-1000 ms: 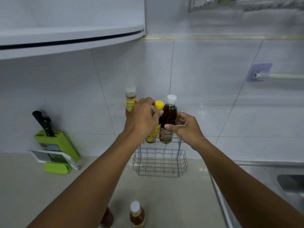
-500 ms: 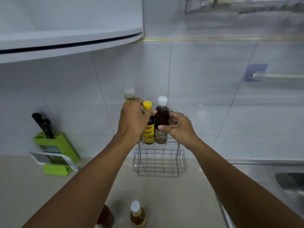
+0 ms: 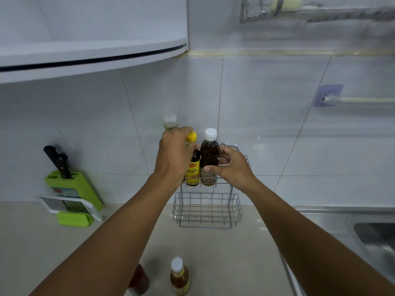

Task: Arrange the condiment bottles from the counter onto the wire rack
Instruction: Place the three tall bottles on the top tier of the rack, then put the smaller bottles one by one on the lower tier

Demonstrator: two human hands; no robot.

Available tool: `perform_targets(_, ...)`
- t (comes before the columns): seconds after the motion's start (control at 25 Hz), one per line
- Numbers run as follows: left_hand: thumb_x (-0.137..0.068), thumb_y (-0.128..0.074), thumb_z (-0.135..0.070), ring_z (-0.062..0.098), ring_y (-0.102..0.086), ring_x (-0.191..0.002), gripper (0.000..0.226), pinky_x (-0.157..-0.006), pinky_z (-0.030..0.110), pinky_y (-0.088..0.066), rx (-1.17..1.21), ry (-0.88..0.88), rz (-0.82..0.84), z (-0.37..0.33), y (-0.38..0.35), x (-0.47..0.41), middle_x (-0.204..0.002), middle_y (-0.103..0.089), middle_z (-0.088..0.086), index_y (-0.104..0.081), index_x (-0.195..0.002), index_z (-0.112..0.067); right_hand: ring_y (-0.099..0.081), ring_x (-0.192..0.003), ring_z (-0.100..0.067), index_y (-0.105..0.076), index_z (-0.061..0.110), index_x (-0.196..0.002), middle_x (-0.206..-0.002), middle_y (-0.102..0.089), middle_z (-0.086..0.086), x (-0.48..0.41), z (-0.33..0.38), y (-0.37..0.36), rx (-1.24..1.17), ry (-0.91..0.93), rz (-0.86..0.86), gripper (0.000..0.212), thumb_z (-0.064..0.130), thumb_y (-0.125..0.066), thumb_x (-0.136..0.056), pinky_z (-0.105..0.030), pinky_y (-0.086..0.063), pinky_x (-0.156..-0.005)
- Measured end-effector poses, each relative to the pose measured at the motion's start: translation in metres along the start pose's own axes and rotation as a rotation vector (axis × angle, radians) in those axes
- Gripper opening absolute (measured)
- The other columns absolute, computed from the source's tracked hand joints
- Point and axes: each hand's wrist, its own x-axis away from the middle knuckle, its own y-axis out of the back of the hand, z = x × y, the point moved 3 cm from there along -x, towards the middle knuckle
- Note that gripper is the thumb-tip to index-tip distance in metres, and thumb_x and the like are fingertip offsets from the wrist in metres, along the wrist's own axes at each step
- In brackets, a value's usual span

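A two-tier wire rack [image 3: 207, 212] stands against the tiled wall. Three bottles stand in its upper tier: a tall white-capped bottle [image 3: 170, 121] at the left, a yellow-capped sauce bottle [image 3: 193, 170] in the middle, and a dark white-capped bottle [image 3: 210, 152] at the right. My left hand [image 3: 174, 152] wraps the yellow-capped bottle near its neck and hides most of the tall bottle. My right hand [image 3: 229, 165] grips the dark bottle's body. On the counter near me stand an amber white-capped bottle [image 3: 179, 277] and a reddish-brown bottle [image 3: 140, 280], partly hidden by my left arm.
A green knife block [image 3: 70, 186] with black-handled knives and a grater stands at the left by the wall. A steel sink [image 3: 372, 233] lies at the right. A cupboard [image 3: 92, 58] overhangs the left; a wall rail [image 3: 361, 100] is mounted at the right. The rack's lower tier holds nothing.
The yellow-capped bottle went from tilted to upright and settled into the upper tier beside the dark bottle. Both hands stayed on their bottles.
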Motion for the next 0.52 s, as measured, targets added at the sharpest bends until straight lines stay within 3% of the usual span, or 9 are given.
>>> perform_targets(0.12, -0.087, -0.076, -0.013, 0.015, -0.059, -0.078, 0.022, -0.073, 0.027, -0.052, 0.035, 0.012, 0.01, 0.002, -0.001, -0.001, -0.097, -0.07, 0.004, -0.072, -0.109, -0.009, -0.072, -0.105, -0.012, -0.066, 0.02, -0.122, -0.116, -0.073, 0.004, 0.001, -0.001, -0.001, -0.002, -0.014, -0.011, 0.059, 0.016, -0.093, -0.07, -0.036, -0.061, -0.091)
perform_targets(0.28, -0.084, -0.079, -0.018, 0.02, -0.065, -0.085, 0.042, -0.081, 0.035, -0.058, 0.092, -0.001, 0.049, 0.004, 0.002, 0.003, -0.111, -0.071, 0.006, -0.068, -0.125, -0.015, -0.071, -0.107, -0.013, -0.064, 0.021, -0.129, -0.118, -0.072, 0.003, 0.008, -0.002, -0.001, -0.008, -0.018, -0.03, 0.066, 0.018, -0.093, -0.07, -0.038, -0.06, -0.095)
perform_targets(0.36, -0.085, -0.079, -0.022, 0.017, -0.065, -0.083, 0.05, -0.083, 0.032, -0.058, 0.133, -0.064, 0.027, 0.004, 0.013, 0.011, -0.118, -0.069, 0.003, -0.063, -0.132, -0.021, -0.068, -0.113, -0.015, -0.058, 0.022, -0.137, -0.125, -0.069, 0.001, 0.015, -0.003, -0.001, -0.011, -0.027, -0.044, 0.078, 0.021, -0.094, -0.068, -0.037, -0.058, -0.098)
perform_targets(0.44, -0.088, -0.074, -0.024, 0.012, -0.061, -0.067, 0.039, -0.071, 0.022, -0.055, 0.142, -0.221, -0.037, 0.005, 0.039, 0.022, -0.115, -0.069, -0.002, -0.067, -0.127, -0.021, -0.063, -0.117, -0.014, -0.052, 0.022, -0.142, -0.131, -0.065, 0.002, 0.026, -0.002, -0.003, 0.034, -0.007, -0.126, 0.083, 0.029, -0.093, -0.07, -0.033, -0.055, -0.099)
perform_targets(0.52, -0.091, -0.07, -0.021, 0.01, -0.058, -0.054, 0.026, -0.058, 0.012, -0.047, 0.128, -0.355, -0.018, 0.014, 0.069, 0.031, -0.102, -0.073, -0.006, -0.072, -0.117, -0.018, -0.061, -0.112, -0.013, -0.052, 0.022, -0.14, -0.128, -0.062, 0.002, 0.043, 0.007, -0.003, 0.068, 0.065, -0.315, 0.07, 0.028, -0.086, -0.079, -0.029, -0.054, -0.095)
